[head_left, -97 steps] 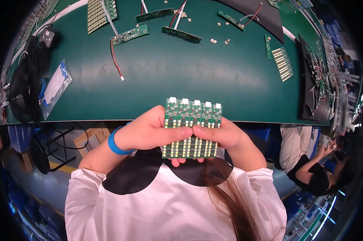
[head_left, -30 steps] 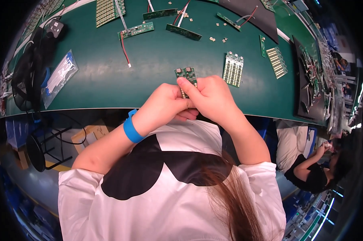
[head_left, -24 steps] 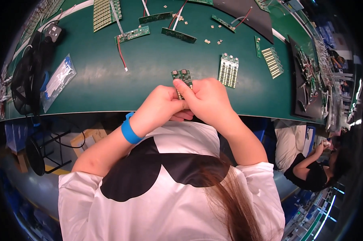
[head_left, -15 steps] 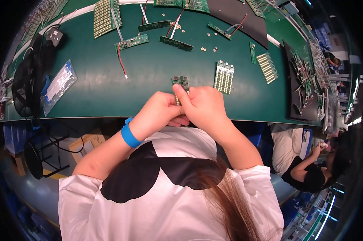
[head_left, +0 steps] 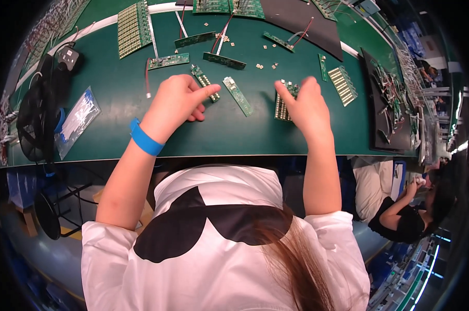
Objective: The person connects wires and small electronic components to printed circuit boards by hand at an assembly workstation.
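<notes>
My left hand (head_left: pixel 178 101), with a blue band at its wrist, is over the table left of centre. Its thumb lies across a narrow circuit board strip (head_left: pixel 199 75) with rows of light pads; the fingers curl underneath, and their grip is partly hidden. Just right of it, another narrow green circuit board strip (head_left: pixel 238 97) lies on the table. My right hand (head_left: pixel 309 106) is open above a small circuit board panel (head_left: pixel 282 110), thumb and fingers apart around its far end. My hand hides the panel's right side.
Wired boards (head_left: pixel 169 61) and tiny loose pieces (head_left: pixel 259 66) lie farther back on the green table (head_left: pixel 234 137). A plastic bag (head_left: pixel 79 122) and a black fan (head_left: pixel 33 111) are at left. Another panel (head_left: pixel 342 85) and a black tray of wired parts (head_left: pixel 387 103) are at right. Someone sits beyond.
My hands have come apart from the board piece they held together. The left moved left and forward with one strip, another strip now lies between them, and the right moved to the panel.
</notes>
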{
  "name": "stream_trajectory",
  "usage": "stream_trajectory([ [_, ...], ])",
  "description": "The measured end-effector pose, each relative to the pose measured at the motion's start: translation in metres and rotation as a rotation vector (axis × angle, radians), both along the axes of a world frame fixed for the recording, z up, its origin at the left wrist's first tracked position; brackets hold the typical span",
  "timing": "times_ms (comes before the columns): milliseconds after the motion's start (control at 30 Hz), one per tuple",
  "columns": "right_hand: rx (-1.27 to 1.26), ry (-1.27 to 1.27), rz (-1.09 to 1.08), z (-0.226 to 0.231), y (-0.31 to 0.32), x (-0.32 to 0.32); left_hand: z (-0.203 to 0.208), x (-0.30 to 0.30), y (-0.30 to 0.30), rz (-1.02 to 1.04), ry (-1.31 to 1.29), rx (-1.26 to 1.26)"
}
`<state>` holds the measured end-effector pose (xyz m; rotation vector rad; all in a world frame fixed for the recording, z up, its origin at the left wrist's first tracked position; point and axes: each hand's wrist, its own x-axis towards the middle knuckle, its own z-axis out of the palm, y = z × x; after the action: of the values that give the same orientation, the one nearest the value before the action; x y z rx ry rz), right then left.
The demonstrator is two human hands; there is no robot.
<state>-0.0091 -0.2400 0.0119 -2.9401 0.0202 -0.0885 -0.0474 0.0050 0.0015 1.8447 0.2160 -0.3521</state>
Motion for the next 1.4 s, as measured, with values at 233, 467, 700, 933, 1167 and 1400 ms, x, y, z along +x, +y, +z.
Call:
stream_trajectory([
  [233,0.164,-0.261,0.117,-0.026,-0.004,-0.017,0.003,-0.017,-0.024,-0.124,-0.107,-0.033],
  [467,1.343,0.129,0.020,-0.006,-0.001,-0.037,-0.002,-0.031,-0.043,-0.236,0.061,-0.336],
  [700,1.534,0.350,0.120,0.004,0.022,-0.075,-0.001,-0.046,-0.056,-0.412,0.138,-0.669],
  [933,1.386,0.897,0.175,0.004,0.012,-0.068,-0.004,-0.050,-0.050,-0.373,0.168,-0.664],
  [1167,1.315,0.647,0.251,-0.016,0.021,-0.069,-0.007,-0.049,-0.056,-0.255,0.198,-0.591],
  [1400,1.043,0.389,0.279,-0.024,0.021,-0.062,-0.020,-0.037,-0.061,-0.221,0.149,-0.469],
])
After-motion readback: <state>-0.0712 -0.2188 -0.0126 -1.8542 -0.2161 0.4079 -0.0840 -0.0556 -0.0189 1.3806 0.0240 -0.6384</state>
